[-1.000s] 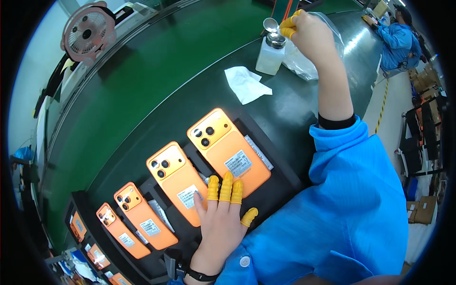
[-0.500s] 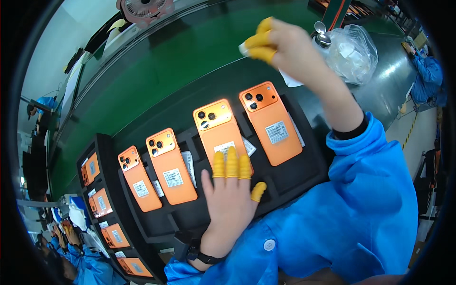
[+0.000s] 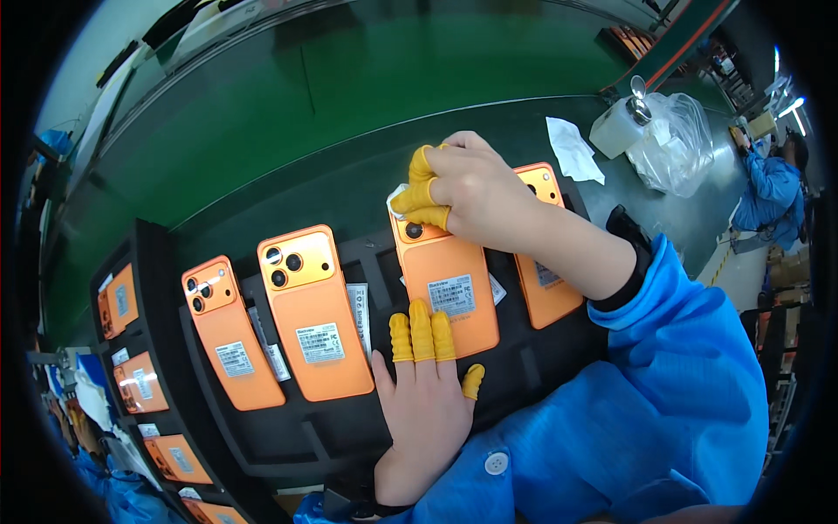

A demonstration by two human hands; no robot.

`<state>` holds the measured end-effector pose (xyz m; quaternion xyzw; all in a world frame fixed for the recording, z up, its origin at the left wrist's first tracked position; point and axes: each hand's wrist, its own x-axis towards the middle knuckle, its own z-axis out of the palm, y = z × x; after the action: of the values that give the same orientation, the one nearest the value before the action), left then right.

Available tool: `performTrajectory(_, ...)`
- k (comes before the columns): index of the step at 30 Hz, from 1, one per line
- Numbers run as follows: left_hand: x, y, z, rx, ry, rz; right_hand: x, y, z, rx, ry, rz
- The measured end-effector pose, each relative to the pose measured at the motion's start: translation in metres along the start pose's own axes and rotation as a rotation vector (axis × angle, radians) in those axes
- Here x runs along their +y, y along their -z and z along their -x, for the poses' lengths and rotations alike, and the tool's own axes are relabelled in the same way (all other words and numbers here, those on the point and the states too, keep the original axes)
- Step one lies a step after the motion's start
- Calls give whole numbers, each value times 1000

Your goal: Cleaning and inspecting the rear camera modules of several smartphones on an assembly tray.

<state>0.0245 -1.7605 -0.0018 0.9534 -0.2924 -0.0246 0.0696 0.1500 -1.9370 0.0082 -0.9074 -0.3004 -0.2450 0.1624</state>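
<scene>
Several orange smartphones lie back up in a black foam tray [image 3: 305,450], each with a pale label. My right hand [image 3: 476,192], in yellow finger cots, pinches a small white wipe [image 3: 397,202] against the camera area of one phone [image 3: 436,259]; the hand covers most of its lenses. Fingers stretched out, my left hand [image 3: 423,410] rests at the lower left edge of that same phone, also wearing yellow cots. To the left lie two more phones, a larger one [image 3: 316,313] and one further out [image 3: 231,319]. Another phone [image 3: 548,293] is partly hidden behind my right wrist.
A second black tray [image 3: 166,319] with several orange phones stands at the left. Far right on the green table are a white tissue [image 3: 573,150], a pump bottle [image 3: 618,128] and a clear plastic bag [image 3: 676,153]. A co-worker in blue [image 3: 772,194] sits beyond.
My right hand has come down and left from above the table, bringing the wipe onto the phone's camera area. My left hand now sits lower on that phone. The whole view has shifted.
</scene>
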Motion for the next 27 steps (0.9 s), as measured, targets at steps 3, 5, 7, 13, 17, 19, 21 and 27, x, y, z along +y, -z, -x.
performTrajectory(3,-2,2,-1,1,20,40,-3,6,-2,-102,-29,24)
performTrajectory(5,-5,3,1,2,27,59,-7,17,-4,-150,-77,53)
performTrajectory(7,-2,2,1,18,34,72,-3,30,1,-195,-104,195)
performTrajectory(13,1,0,-1,29,-6,46,-7,6,2,63,-91,-34)
performTrajectory(17,-1,4,1,14,39,47,-6,8,-1,-22,-49,67)
performTrajectory(19,0,3,0,14,58,53,2,15,1,-33,-129,184)
performTrajectory(21,-1,0,0,19,0,33,0,19,6,-24,-130,93)
performTrajectory(27,-1,0,2,17,4,47,-15,11,3,-140,41,-51)
